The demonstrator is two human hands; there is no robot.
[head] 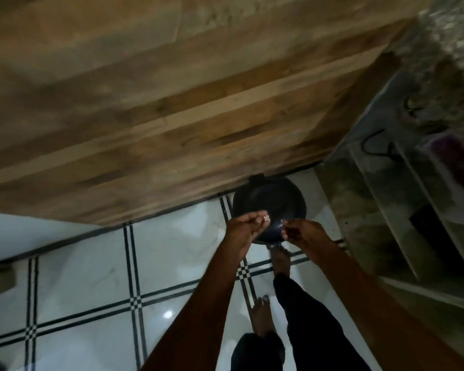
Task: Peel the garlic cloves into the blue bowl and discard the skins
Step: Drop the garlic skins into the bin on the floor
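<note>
Your left hand (243, 231), lower centre of frame: fingers curled, pinching pale garlic skins (266, 218); your right hand (306, 234), just beside it: fingertips pinched, contents too small to tell; both over a dark round bin (268, 199) on the tiled floor (91, 263); wooden cabinet (172, 103) above; no legible writing.

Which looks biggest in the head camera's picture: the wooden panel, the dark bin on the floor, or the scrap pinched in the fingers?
1. Wooden panel, by far.
2. Dark bin.
3. Scrap, tiny, pinched by the left hand.
</note>
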